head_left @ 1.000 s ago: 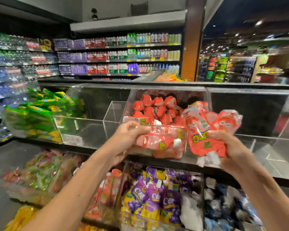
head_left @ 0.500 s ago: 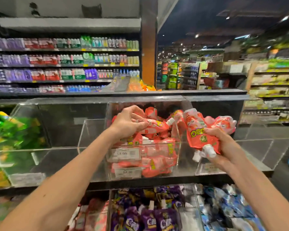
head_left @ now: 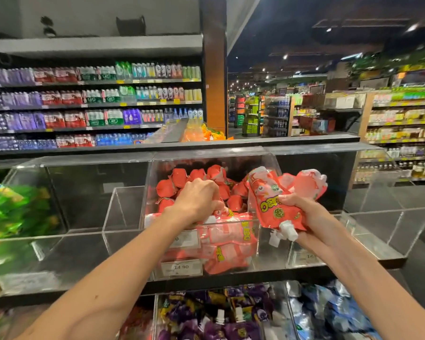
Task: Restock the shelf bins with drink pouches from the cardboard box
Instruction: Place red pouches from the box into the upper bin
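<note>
A clear acrylic bin (head_left: 268, 244) on the upper shelf row holds a heap of red drink pouches (head_left: 196, 175). My left hand (head_left: 196, 202) reaches down into this bin, fingers curled around a red pouch at the front of the heap. My right hand (head_left: 304, 217) is just right of the bin and grips a bunch of red pouches (head_left: 277, 204) by their lower ends, white spouts pointing down. The cardboard box is out of view.
An acrylic bin (head_left: 123, 212) to the left holds no pouches, with green pouches (head_left: 12, 209) further left. Another bin (head_left: 388, 231) stands at the right. Below are bins of purple pouches (head_left: 221, 315) and blue pouches (head_left: 334, 312). Store aisles lie behind.
My left hand has moved from above the bin's front edge down into the red heap with its pouch. The view has shifted right and closer. My right hand keeps its bunch.
</note>
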The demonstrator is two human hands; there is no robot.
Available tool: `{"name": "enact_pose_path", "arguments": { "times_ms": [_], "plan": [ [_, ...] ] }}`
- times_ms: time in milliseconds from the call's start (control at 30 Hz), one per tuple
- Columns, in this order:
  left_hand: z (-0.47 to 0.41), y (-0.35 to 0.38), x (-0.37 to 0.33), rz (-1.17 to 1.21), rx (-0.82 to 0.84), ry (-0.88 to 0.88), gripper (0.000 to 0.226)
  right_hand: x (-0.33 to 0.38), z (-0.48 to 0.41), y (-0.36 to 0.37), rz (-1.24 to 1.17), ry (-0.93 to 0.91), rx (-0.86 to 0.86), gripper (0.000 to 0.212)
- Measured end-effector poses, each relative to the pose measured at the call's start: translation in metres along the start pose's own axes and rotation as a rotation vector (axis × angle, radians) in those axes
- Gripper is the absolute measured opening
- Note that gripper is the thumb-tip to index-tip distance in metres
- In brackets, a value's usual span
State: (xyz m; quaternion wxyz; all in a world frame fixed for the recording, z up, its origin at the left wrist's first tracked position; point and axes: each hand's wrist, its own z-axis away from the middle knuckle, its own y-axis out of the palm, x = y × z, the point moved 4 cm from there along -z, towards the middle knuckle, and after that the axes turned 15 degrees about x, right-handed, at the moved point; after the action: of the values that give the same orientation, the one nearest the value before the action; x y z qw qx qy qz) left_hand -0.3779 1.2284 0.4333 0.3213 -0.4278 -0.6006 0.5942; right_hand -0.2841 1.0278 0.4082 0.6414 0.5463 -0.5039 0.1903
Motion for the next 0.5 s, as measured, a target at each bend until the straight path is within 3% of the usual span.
{"name": "enact_pose_path", "arguments": {
  "times_ms": [100,233,333,433,500],
  "plan": [
    [-0.005,0.008,0.002,0.025,0.092,-0.020,0.026,-0.001,-0.001,0.002,-0.002,0.010,0.020,0.057],
    [-0.002,0.007,-0.004,-0.062,0.254,-0.002,0.051,0.001,0.001,0.007,0.024,0.011,0.014,0.048],
    [-0.001,-0.002,0.001,-0.059,0.320,0.035,0.048,0.003,0.002,0.010,0.034,0.003,0.014,0.050],
    [0.010,-0.037,-0.002,0.377,0.121,0.136,0.034,0.009,-0.001,0.016,0.045,0.008,0.005,0.045],
    [0.017,-0.057,-0.012,0.754,0.123,0.242,0.042,0.015,-0.005,0.024,0.086,0.029,0.030,0.039]
  ]
}}
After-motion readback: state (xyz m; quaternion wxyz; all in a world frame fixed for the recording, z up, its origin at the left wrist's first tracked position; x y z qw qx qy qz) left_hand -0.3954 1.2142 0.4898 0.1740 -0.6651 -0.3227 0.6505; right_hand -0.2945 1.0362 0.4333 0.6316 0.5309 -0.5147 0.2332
